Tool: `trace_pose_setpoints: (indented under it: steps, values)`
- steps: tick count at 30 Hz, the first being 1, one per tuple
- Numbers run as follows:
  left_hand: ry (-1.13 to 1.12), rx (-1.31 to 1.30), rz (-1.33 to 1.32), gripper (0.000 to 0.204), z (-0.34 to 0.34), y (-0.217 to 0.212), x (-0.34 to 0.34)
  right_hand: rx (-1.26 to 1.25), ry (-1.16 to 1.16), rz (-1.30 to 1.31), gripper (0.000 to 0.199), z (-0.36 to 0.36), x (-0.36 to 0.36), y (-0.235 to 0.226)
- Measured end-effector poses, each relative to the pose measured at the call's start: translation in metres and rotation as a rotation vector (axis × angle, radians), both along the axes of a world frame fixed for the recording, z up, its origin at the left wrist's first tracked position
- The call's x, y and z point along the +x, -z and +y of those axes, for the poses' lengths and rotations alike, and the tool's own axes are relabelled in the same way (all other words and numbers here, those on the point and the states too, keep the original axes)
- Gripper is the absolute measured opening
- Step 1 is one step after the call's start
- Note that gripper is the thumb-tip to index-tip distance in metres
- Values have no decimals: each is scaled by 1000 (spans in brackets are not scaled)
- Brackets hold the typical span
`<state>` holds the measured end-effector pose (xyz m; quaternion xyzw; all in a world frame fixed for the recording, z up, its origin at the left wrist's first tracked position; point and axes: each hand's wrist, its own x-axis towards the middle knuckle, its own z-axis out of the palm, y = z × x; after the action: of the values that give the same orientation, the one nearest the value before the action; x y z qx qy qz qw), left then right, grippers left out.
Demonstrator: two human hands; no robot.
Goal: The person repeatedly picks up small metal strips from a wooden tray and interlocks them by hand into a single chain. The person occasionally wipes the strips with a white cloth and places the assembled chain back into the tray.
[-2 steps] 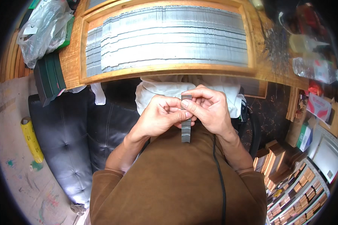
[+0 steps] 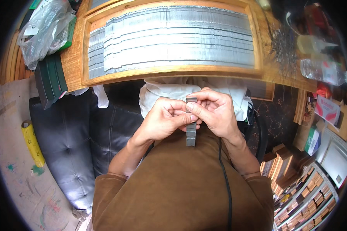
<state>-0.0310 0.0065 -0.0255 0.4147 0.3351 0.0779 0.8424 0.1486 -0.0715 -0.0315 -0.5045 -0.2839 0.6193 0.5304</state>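
A narrow grey strip (image 2: 191, 138), crossed by darker bands, is held upright in front of my brown shirt. My left hand (image 2: 164, 120) pinches it around its middle, thumb on the near face. From the other side, my right hand (image 2: 218, 113) grips it slightly higher, with the thumb over the front and a finger at the top end. Both sets of fingertips nearly meet and cover the strip's middle. Ahead on the wooden table, a wood-framed tray (image 2: 173, 71) holds rows of thin, closely packed grey metal pieces (image 2: 173, 42).
A clear plastic bag (image 2: 46, 32) and a dark green box (image 2: 51, 79) sit at the table's left. Plastic bottles (image 2: 323, 71) stand at the right. A black padded couch (image 2: 65, 142) and a yellow roll (image 2: 32, 142) are to my left; wooden blocks (image 2: 281, 163) fill the lower right.
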Motion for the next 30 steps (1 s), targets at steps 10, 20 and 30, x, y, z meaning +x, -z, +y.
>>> trace_pose_setpoints:
  steps: [10,20,30]
  values:
    - [-3,-10,20,17,-1,1,-1,-24,30,41,20,0,-2,3]
    - [-5,-12,59,18,2,-2,0,-40,56,105,18,-1,0,4]
    - [18,-22,56,17,-3,4,0,-74,-60,-22,18,0,6,2]
